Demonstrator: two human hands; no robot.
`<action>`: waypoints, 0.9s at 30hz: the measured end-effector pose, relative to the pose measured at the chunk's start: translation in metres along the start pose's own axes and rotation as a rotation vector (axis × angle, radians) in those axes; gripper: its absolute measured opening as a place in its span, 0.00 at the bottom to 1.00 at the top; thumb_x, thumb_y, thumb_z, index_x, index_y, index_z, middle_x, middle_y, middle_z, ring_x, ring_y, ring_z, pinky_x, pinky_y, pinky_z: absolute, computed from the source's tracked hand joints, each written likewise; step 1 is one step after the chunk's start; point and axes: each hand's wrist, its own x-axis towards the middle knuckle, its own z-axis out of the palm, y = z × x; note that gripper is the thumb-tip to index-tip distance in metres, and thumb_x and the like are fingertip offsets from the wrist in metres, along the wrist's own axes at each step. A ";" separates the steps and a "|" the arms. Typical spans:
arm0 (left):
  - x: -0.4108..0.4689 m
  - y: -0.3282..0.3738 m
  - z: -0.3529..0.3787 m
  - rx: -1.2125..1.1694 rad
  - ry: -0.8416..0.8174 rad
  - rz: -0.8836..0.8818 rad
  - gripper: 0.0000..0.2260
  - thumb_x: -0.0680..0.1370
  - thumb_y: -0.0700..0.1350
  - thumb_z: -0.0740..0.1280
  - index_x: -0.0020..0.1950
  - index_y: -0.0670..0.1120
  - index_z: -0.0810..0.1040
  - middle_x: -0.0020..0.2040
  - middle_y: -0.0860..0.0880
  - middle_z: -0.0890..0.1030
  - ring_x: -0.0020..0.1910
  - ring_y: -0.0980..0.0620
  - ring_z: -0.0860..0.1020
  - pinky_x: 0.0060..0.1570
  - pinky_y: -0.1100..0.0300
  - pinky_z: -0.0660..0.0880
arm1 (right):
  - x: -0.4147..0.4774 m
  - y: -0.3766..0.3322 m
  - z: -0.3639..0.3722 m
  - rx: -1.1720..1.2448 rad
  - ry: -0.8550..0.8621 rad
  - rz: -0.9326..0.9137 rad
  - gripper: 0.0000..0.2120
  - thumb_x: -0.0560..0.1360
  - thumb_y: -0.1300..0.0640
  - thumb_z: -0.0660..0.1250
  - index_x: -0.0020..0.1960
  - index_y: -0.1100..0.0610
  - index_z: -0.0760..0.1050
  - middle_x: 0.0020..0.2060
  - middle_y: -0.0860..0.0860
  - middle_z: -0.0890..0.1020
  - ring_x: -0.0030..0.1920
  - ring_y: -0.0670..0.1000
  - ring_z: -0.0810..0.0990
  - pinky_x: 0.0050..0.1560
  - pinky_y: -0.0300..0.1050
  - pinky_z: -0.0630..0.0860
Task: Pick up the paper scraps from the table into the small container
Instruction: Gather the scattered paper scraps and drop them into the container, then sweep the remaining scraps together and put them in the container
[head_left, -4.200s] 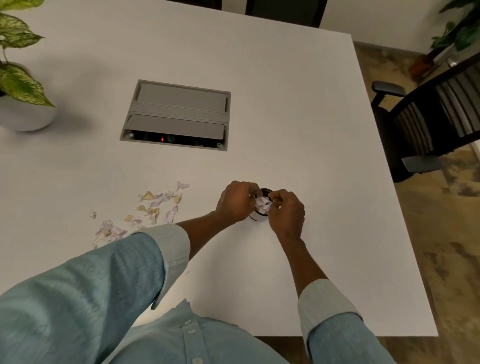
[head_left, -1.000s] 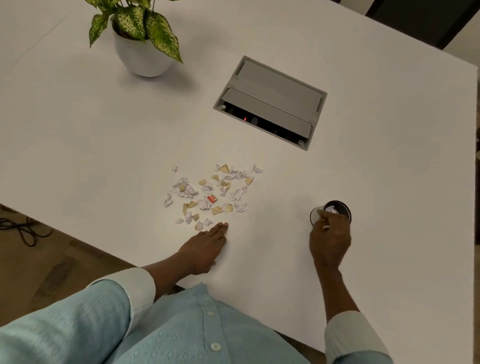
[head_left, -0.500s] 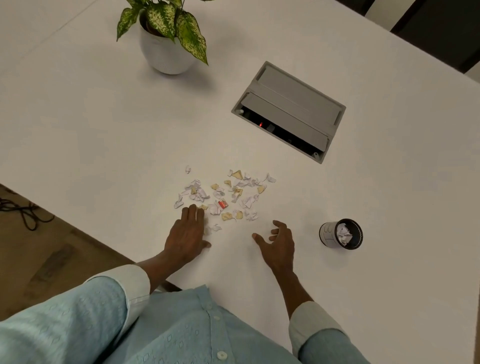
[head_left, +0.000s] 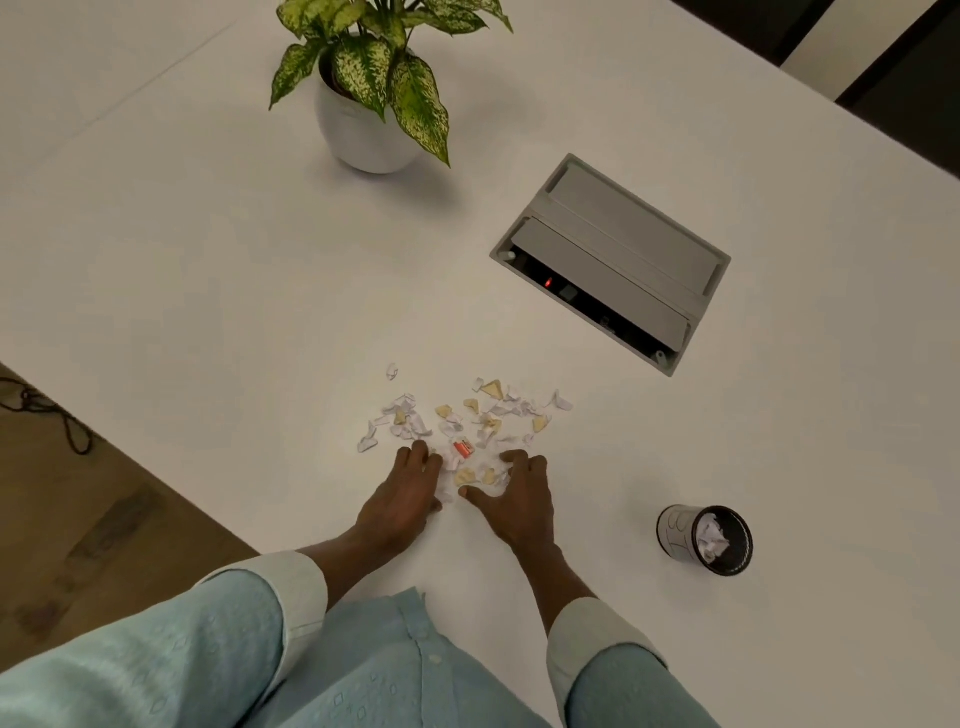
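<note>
We see both hands down on the white surface (head_left: 208, 270) at the near edge of the pile of paper scraps (head_left: 467, 421). Left hand (head_left: 402, 501) lies palm down, fingers loosely spread and curled a little at the tips, touching the scraps at the pile's near left; it grips nothing we can make out. Right hand (head_left: 519, 499) sits just beside it, palm down, fingers spread with the thumb pointing toward the left hand; its fingertips touch scraps at the near right. A few scraps lie between the two hands.

The scraps are mostly white, some tan, and one small red piece (head_left: 462, 449) lies near the middle, just beyond the hands. One white scrap (head_left: 392, 371) lies alone at the far left of the pile.

The small container (head_left: 704, 540), a dark cup with a pale outer wall, stands to the right of the hands, well apart from the pile, with crumpled white paper inside. There are faint marks on its wall; we cannot read them.

Farther back, a grey cable box (head_left: 613, 260) is set into the surface, lid up, with a small red light showing inside. A potted plant (head_left: 371, 88) in a white pot stands at the far left. No readable writing anywhere.
</note>
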 end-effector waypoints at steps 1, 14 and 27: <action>0.002 -0.001 -0.001 0.010 0.015 0.014 0.23 0.77 0.39 0.71 0.70 0.44 0.68 0.67 0.44 0.69 0.63 0.45 0.69 0.53 0.54 0.78 | 0.002 -0.005 0.003 -0.028 0.001 -0.006 0.40 0.62 0.32 0.78 0.66 0.49 0.68 0.59 0.50 0.70 0.57 0.51 0.77 0.53 0.52 0.81; 0.015 -0.011 -0.011 -0.063 0.042 0.109 0.10 0.74 0.31 0.65 0.48 0.45 0.76 0.48 0.47 0.76 0.45 0.48 0.71 0.42 0.53 0.71 | 0.003 -0.016 0.028 -0.122 0.028 -0.125 0.09 0.79 0.54 0.70 0.58 0.52 0.76 0.57 0.51 0.74 0.56 0.51 0.77 0.56 0.47 0.80; 0.004 0.018 -0.020 -0.428 0.203 -0.052 0.05 0.76 0.36 0.73 0.46 0.45 0.81 0.44 0.51 0.79 0.38 0.51 0.79 0.37 0.62 0.75 | -0.026 0.015 -0.009 0.364 0.268 0.068 0.06 0.68 0.60 0.80 0.41 0.51 0.86 0.40 0.43 0.84 0.39 0.42 0.83 0.45 0.43 0.82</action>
